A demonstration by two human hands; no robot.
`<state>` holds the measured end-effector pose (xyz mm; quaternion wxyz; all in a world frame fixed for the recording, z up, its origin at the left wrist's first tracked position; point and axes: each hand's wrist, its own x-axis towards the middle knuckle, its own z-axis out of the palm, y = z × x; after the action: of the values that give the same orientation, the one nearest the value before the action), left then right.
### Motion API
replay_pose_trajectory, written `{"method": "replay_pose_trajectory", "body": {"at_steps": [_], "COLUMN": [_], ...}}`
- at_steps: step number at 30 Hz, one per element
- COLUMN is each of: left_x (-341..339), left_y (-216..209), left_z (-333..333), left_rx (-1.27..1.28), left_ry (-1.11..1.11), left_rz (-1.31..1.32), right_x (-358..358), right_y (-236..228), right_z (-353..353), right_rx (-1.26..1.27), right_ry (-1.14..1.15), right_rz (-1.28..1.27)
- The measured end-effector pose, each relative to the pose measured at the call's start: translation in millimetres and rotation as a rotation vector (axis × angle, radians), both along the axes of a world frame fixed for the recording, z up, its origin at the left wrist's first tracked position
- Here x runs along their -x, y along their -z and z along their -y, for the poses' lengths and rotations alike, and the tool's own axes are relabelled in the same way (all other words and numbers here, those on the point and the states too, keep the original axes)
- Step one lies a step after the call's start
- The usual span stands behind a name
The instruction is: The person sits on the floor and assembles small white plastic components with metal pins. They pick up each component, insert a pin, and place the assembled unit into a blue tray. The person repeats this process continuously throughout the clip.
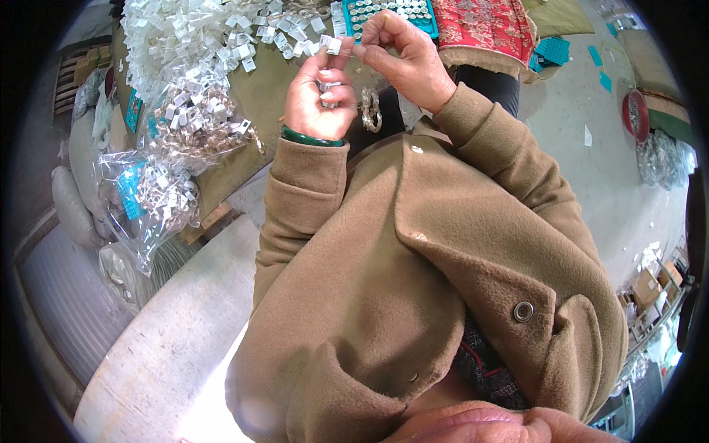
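Note:
My left hand [314, 103], with a dark green bangle [313, 138] on its wrist, has its thumb and fingers closed on a small white tag [334, 46]. More white pieces show between its curled fingers. Close to its right, the thumb and index finger of my right hand [413, 66] pinch together beside the tag. What they grip is too fine to make out. A shiny metallic loop, like a chain bracelet [371, 118], hangs below and between both hands; where it is held is hidden.
A heap of white tags [192, 37] covers the table's [277, 85] far left. Clear bags of tagged pieces [166, 196] lie at its left edge. Beyond my right hand are a teal tray [430, 28] of round pale pieces and a red patterned cloth [484, 29].

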<state>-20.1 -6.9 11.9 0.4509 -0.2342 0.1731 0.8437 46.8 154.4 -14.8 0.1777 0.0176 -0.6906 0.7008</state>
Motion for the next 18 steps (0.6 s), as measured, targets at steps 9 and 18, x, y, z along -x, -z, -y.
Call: {"method": "replay_pose_trajectory", "body": {"at_steps": [9, 18], "left_x": [3, -18], "left_y": [21, 25], "left_z": [-7, -20], "left_rx": [0.26, 0.572], "left_ry": [0.098, 0.199], "left_rz": [-0.133, -0.615], "right_x": [-9, -15], "right_y": [0, -5], "right_z": [-12, -33], "right_rx": [-0.547, -0.455], "right_ry": [0.222, 0.212], "right_rz": [-0.072, 0.212]}}
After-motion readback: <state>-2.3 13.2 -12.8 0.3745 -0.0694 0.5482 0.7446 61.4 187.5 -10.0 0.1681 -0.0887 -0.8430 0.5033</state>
